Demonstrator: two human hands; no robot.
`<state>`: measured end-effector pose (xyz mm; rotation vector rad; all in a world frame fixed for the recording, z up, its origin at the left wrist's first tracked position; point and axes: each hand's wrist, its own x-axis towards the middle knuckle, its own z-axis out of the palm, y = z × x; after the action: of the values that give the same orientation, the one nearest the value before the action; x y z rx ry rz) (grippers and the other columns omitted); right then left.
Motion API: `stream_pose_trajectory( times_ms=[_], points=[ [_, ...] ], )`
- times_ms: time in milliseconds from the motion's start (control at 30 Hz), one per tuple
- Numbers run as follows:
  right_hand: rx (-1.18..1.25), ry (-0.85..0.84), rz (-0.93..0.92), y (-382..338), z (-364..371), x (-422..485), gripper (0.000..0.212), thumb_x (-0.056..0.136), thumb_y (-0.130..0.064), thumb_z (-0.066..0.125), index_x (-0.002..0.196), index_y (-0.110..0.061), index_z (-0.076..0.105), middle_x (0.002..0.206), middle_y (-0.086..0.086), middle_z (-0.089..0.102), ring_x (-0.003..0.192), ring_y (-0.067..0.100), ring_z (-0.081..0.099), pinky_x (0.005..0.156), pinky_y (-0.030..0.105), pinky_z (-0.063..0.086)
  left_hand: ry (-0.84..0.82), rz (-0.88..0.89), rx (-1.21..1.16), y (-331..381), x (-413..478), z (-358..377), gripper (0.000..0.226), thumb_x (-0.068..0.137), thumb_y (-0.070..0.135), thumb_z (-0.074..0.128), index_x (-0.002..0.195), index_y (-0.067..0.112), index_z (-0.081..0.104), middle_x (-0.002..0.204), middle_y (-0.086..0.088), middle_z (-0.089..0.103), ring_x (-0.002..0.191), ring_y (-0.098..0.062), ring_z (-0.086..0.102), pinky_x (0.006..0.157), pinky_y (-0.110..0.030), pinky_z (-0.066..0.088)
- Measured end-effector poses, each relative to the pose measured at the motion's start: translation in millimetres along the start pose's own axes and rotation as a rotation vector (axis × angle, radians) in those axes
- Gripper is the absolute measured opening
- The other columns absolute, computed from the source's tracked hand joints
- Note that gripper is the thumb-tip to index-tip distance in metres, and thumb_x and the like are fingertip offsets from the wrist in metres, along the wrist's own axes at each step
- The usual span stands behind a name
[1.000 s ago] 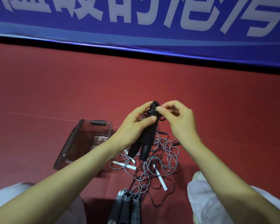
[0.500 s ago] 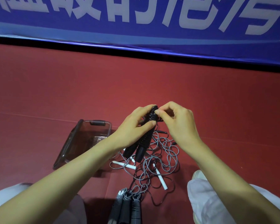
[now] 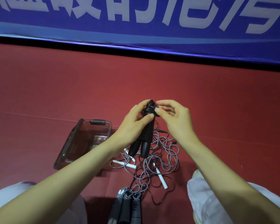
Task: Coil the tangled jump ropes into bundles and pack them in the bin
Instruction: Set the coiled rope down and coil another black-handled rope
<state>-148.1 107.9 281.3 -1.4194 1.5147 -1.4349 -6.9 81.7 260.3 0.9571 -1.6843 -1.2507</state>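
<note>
My left hand (image 3: 132,126) grips a black jump rope bundle (image 3: 146,135), two black handles side by side with cord wound round their top. My right hand (image 3: 173,120) pinches the black cord at the top of that bundle. Below both hands a tangle of grey ropes (image 3: 158,160) with thin white handles (image 3: 160,177) lies on the red floor. A clear smoky plastic bin (image 3: 81,143) sits on the floor left of the tangle; its inside is hard to make out.
Three grey ribbed handles (image 3: 128,206) lie near the bottom edge between my knees (image 3: 205,196). A blue banner with white characters (image 3: 136,21) runs along the far wall. Red floor stretches all around.
The bundle and both hands stay at the same spot. My right hand has shifted its fingers slightly at the top of the bundle, working the cord there.
</note>
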Motion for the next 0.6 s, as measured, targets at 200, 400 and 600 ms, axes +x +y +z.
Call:
stream_pose_trajectory(
  times_ms=[200, 400, 600],
  points=[
    [-0.095, 0.019, 0.019, -1, -5, 3, 0.022, 0.080, -0.009, 0.074, 0.073, -0.025, 0.062, 0.074, -0.001, 0.067, 0.072, 0.012, 0.062, 0.071, 0.026, 0.052, -0.021, 0.044, 0.188, -4, -2, 0, 0.043, 0.095, 0.025, 0.056, 0.136, 0.037, 0.047, 0.109, 0.013, 0.055, 0.091, -0.006, 0.055, 0.092, -0.032, 0.045],
    [0.060, -0.012, 0.131, -9, -14, 4, 0.018, 0.076, -0.001, 0.076, 0.072, -0.015, 0.068, 0.069, 0.002, 0.068, 0.072, 0.016, 0.065, 0.082, 0.037, 0.055, -0.127, 0.132, 0.233, 2, -6, -6, 0.048, 0.096, 0.028, 0.052, 0.142, 0.034, 0.040, 0.119, 0.014, 0.048, 0.107, -0.001, 0.052, 0.097, -0.022, 0.041],
    [0.212, -0.001, 0.150, -9, -15, 5, 0.017, 0.070, -0.004, 0.081, 0.070, -0.011, 0.065, 0.066, -0.002, 0.064, 0.069, 0.011, 0.060, 0.072, 0.029, 0.053, -0.142, 0.075, -0.100, 0, -12, -3, 0.044, 0.094, 0.021, 0.058, 0.132, 0.041, 0.050, 0.125, 0.008, 0.054, 0.111, -0.011, 0.057, 0.099, -0.029, 0.046]
  ],
)
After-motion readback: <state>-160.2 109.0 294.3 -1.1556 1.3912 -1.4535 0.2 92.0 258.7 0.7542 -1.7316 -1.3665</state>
